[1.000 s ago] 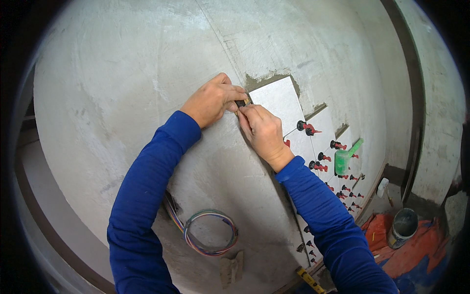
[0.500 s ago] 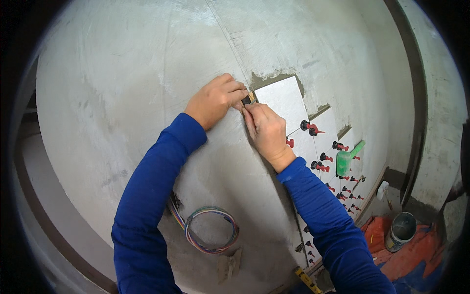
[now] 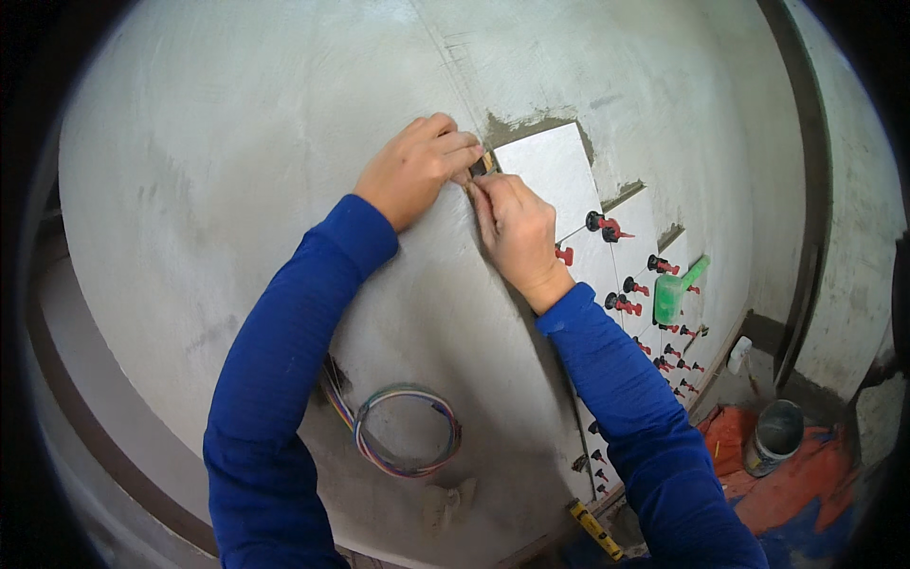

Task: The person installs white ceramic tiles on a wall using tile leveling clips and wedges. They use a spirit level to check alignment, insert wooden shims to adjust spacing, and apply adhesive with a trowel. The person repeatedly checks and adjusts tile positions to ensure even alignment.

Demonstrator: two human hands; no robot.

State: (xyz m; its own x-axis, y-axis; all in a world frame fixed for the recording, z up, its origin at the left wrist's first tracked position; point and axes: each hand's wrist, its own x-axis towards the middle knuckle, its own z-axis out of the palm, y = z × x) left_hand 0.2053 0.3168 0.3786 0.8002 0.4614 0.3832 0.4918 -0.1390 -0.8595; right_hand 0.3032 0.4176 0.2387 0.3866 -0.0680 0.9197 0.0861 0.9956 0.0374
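My left hand (image 3: 417,171) rests against the grey plastered wall at its corner edge, fingers bent and closed. Just below it, my right hand (image 3: 521,228) is pinched, thumb against fingers, at the same edge. Between the two hands shows a small dark and yellowish piece (image 3: 488,162); its kind is too small and covered to make out. What each set of fingertips grips is hidden. Right beside the piece stands the upper white tile (image 3: 550,175), on the wall face to the right, with mortar around its top.
Red-and-black tile levelling clips (image 3: 608,226) stick out along the joints. A green mallet (image 3: 669,298) hangs against the tiles. Coiled coloured wires (image 3: 453,438) come from the wall below my arms. Lower right are a bucket (image 3: 775,436) on an orange sheet and a yellow spirit level (image 3: 595,529).
The whole view has shifted a little, so the tiles and wires sit slightly higher. Both hands stay at the wall corner beside the upper tile with nearly the same grip.
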